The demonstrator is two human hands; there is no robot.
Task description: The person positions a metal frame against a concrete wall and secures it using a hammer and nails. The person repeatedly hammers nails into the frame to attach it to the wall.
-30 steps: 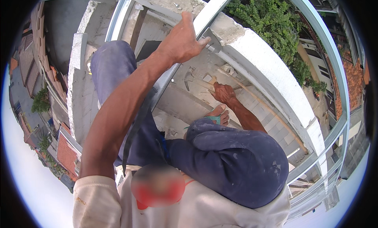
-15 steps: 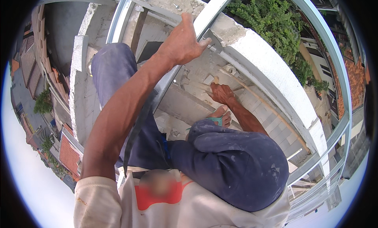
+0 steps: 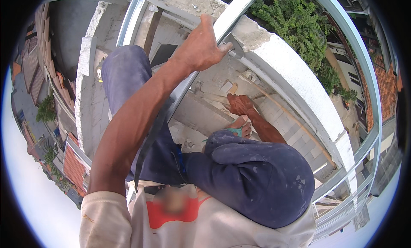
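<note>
My left hand [image 3: 200, 47] is closed around a light steel channel [image 3: 236, 10] that runs diagonally across the middle. Its thumb lies by a small grey metal plate [image 3: 234, 46] at the channel's side, next to the concrete wall top. Lower down, my right hand [image 3: 241, 105] is closed close above my foot [image 3: 242, 127], which wears a sandal with a green strap. A tan, handle-like piece [image 3: 232, 89] shows just past its fingers, but what it grips is hidden. Pale strips of material lie on the dusty floor beside that hand.
A whitewashed wall [image 3: 295, 72] curves along the right, with a long wooden stick [image 3: 295, 117] inside it. Another steel channel [image 3: 371, 81] arches beyond. Over the wall stand green trees [image 3: 291, 25] and tiled roofs. A rough concrete wall [image 3: 85, 77] rises on the left.
My right hand has drawn back slightly toward me and left, uncovering more of the tan piece. My left hand keeps its hold on the channel; the view has shifted a little.
</note>
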